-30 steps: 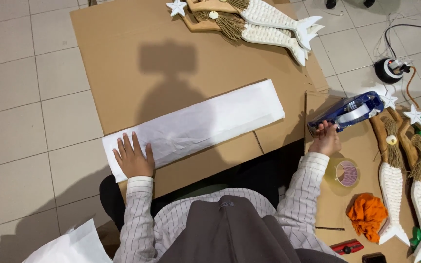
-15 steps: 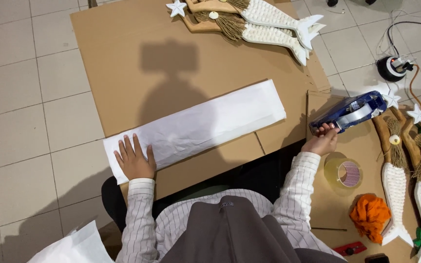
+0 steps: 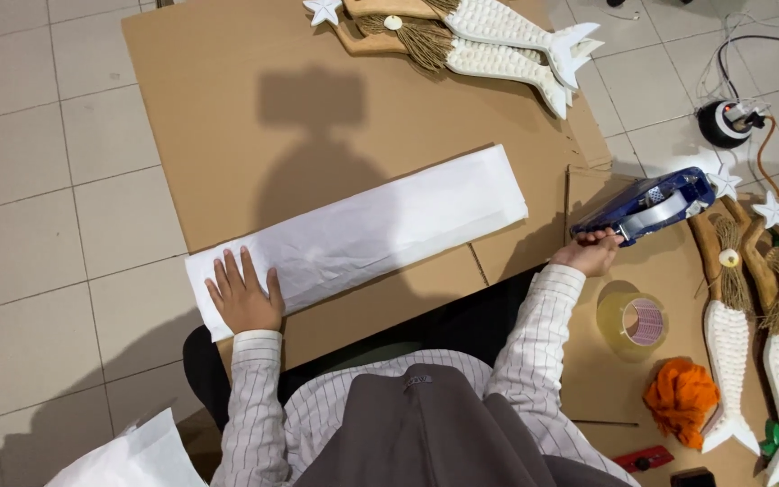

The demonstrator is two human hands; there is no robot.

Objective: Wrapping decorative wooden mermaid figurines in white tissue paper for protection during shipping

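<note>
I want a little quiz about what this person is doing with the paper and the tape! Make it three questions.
1. True or false: the left hand lies flat on the white paper wrap.
2. What does the right hand hold? A) orange cloth B) blue tape dispenser C) star
3. Fill in: the white paper wrap lies on a sheet of ____.

Key:
1. True; it presses the near end.
2. B, the blue tape dispenser, by its handle.
3. Cardboard. The tape roll and the wooden mermaid figures lie untouched beside it.
</note>
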